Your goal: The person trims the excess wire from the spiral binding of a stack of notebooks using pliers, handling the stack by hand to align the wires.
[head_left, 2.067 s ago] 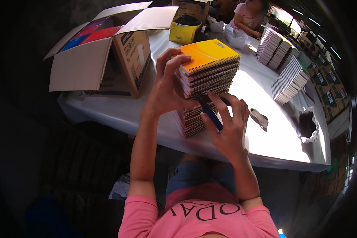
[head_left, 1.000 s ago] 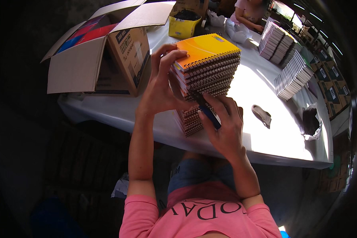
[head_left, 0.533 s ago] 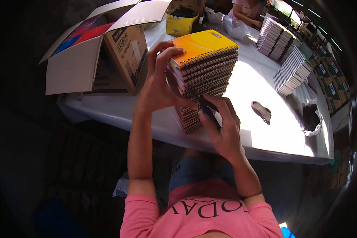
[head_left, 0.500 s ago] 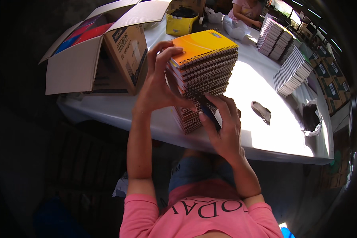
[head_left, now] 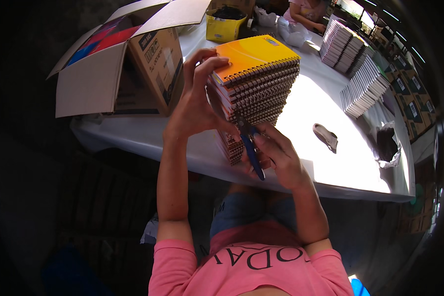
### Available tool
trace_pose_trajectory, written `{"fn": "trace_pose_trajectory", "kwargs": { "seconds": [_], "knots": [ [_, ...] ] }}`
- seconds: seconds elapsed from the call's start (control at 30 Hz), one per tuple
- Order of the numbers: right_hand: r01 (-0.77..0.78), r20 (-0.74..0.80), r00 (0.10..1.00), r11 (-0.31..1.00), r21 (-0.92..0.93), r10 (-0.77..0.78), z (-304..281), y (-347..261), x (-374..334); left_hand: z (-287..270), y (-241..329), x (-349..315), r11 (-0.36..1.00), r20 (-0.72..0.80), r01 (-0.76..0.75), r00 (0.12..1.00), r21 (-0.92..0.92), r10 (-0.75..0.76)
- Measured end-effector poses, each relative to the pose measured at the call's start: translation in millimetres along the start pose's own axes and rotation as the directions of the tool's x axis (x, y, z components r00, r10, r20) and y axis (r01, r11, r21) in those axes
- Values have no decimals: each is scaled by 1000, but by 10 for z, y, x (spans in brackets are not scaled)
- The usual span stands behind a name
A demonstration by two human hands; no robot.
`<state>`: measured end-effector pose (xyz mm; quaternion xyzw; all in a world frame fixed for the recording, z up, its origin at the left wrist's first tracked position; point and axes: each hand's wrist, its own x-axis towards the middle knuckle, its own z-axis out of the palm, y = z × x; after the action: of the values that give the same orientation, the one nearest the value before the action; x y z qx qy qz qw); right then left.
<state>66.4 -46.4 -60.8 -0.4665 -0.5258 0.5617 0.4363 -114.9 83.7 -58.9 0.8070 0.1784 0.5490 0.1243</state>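
Observation:
A tall stack of spiral notebooks [head_left: 261, 93] stands near the table's front edge, with a yellow-orange cover on top and the dark wire bindings facing me. My left hand [head_left: 200, 101] grips the stack's left side, its fingertips at the top cover's corner and its thumb lower down by the spirals. In my right hand [head_left: 281, 155] is a pair of pliers [head_left: 252, 153] with blue handles. The dark jaws point up against the bindings, about halfway down the stack. My right fingers partly hide the lower notebooks.
On the left stands an open cardboard box [head_left: 155, 69] with colourful contents. A yellow container [head_left: 224, 29] holds dark material at the back. More notebook stacks [head_left: 364, 89] stand at the right, near a loose beige strap [head_left: 325, 138] and a plastic bag [head_left: 388, 145]. Another person [head_left: 306, 15] sits across the table.
My right hand has shifted slightly down and turned, so the blue handles now show more fully. My left hand keeps its hold on the stack, which leans marginally more to the right.

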Motion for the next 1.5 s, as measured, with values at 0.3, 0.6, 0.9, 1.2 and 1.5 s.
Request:
{"fn": "trace_pose_trajectory", "kwargs": {
  "seconds": [0.3, 0.6, 0.9, 1.2, 1.5],
  "knots": [
    [256, -1, 636, 212, -943, -772, 74, 229, 52, -79, -73, 20, 1000, 71, 11, 997, 23, -12],
    [207, 32, 681, 150, -967, -732, 92, 231, 52, -64, -98, 16, 999, 64, 34, 997, -42, -31],
    [356, -147, 851, 760, -544, -504, 89, 267, 34, -45, -100, 14, 998, 50, -8, 999, -59, 11],
    [239, 15, 625, 173, -955, -780, 45, 373, 87, -67, -135, 19, 998, 79, 16, 997, -60, -11],
    [280, 76, 616, 127, -952, -784, 16, 389, 124, -67, -150, 20, 997, 73, 13, 997, -73, -7]
  ]
}}
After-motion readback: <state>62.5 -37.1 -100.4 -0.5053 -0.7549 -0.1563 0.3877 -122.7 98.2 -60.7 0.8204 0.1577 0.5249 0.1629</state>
